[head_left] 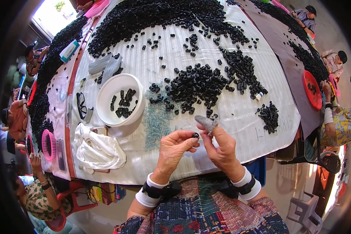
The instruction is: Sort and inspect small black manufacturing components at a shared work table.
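Observation:
My left hand (173, 150) pinches a small black ring-like plastic part (195, 135) between thumb and fingertips, just over the table's near edge. Close beside it is my right hand (221, 150), a grey cloth finger cover (207, 123) on its forefinger. Its thumb and fingers are drawn together; what lies between them, if anything, is too small to make out. Beyond both hands spreads a heap of short black cylindrical parts (199, 84). Pale blue-green small bits (156, 124) lie scattered to the left of that heap.
At left stand a white bowl (101, 102) with some black parts inside, a white cloth (97, 150) and dark glasses (81, 105). A pile of thin black pieces (268, 117) lies at right. Larger black heaps (156, 15) cover the far end. Other people sit at both side tables.

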Action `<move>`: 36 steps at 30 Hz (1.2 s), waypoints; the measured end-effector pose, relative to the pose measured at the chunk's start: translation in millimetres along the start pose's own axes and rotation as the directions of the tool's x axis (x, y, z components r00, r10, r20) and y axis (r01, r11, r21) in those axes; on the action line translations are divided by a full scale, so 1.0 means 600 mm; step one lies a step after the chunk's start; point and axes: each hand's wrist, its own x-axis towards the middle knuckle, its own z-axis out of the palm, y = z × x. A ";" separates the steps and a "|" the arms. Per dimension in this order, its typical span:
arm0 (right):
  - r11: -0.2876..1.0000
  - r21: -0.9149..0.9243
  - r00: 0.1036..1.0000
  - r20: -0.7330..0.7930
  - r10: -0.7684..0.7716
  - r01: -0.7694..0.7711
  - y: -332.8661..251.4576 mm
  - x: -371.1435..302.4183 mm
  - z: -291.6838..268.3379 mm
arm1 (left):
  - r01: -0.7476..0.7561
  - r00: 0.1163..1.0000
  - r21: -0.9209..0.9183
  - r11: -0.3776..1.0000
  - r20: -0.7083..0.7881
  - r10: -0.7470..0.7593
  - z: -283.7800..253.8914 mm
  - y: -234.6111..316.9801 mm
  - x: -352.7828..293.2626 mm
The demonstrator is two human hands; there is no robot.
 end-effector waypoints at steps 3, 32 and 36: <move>1.000 -0.006 1.000 -0.004 -0.005 0.005 0.000 0.001 -0.002 | 0.004 1.000 -0.028 1.000 0.003 -0.004 -0.002 0.000 0.001; 0.769 -0.580 0.936 0.345 -0.066 0.268 0.046 -0.023 -0.010 | 0.047 0.998 -0.125 0.991 -0.039 -0.052 -0.029 0.000 -0.010; 0.778 -0.576 0.938 0.343 -0.051 0.253 0.048 -0.014 -0.005 | 0.054 0.998 -0.083 0.995 -0.009 -0.055 -0.025 -0.005 -0.010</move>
